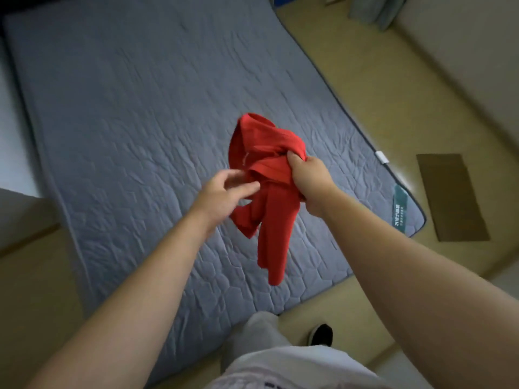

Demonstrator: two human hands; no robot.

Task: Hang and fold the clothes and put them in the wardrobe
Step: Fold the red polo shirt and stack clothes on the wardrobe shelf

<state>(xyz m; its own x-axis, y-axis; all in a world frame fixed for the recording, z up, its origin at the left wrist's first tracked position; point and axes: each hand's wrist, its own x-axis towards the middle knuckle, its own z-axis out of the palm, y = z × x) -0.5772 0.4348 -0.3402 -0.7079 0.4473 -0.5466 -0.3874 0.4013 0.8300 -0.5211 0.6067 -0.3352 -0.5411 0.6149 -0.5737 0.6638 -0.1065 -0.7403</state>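
Garment: we note one red garment (pixel 266 167), bunched and twisted, held in the air above the mattress (pixel 126 122). One long part hangs down loose below the bunch.
Right hand: the right hand (pixel 309 181) has its fingers and thumb curled tight round the middle of the bunch. We judge this grip carries the whole weight, which is why the cloth droops on both sides of the fist.
Left hand: the left hand (pixel 224 192) has its fingers spread and relaxed and holds nothing. It sits at the near edge of the cloth. Motion blur keeps us from telling whether the fingertips touch it.
Why held so: we judge the free hand is searching for an edge or a sleeve, so the bunch can be opened out.
Surface: the mattress lies flat below the cloth and would serve as a place to fold.
Stage: early for this piece, which is neither spread nor folded. No wardrobe is in view.
Floor: a flat brown cardboard piece (pixel 452 197) lies well apart, to the right of the mattress.
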